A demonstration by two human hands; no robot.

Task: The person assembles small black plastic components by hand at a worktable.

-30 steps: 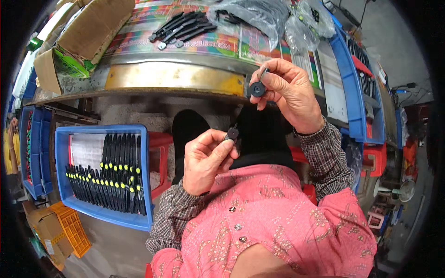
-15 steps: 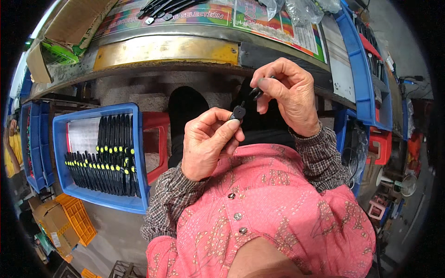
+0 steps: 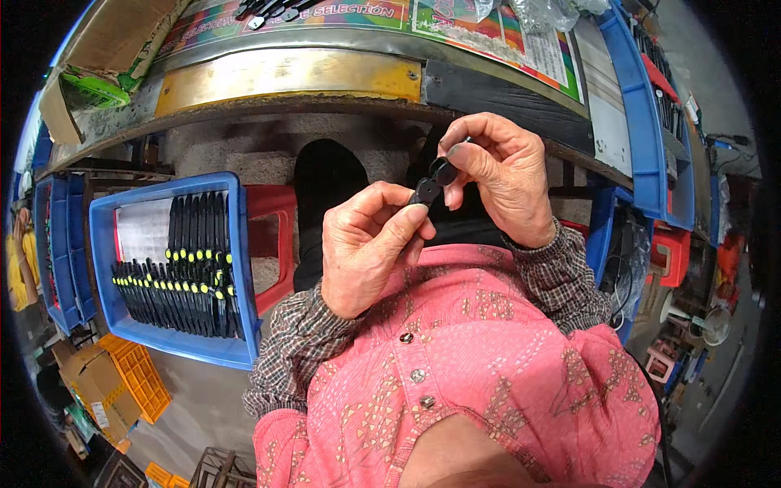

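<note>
In front of my lap, my left hand (image 3: 366, 248) pinches a small black plastic part with a rounded end (image 3: 425, 193) between thumb and fingers. A second black part with a round disc end (image 3: 443, 171) is gripped by the thumb and fingertips of my right hand (image 3: 506, 179). The two rounded ends meet or overlap between my hands; whether they are joined I cannot tell. To the left, a blue tray (image 3: 171, 354) holds rows of long black pieces with yellow-green dots (image 3: 183, 285).
Across the far side runs a workbench with a metal edge strip (image 3: 293, 79). Several black strips (image 3: 281, 12) and clear plastic bags (image 3: 545, 15) lie on it. A cardboard box (image 3: 122, 41) stands far left, a blue bin (image 3: 651, 122) far right. A red stool (image 3: 281, 244) is beside the tray.
My right hand has come slightly down, bringing its black part against the one in my left hand. A gap showed between the two parts before. My left hand has barely moved.
</note>
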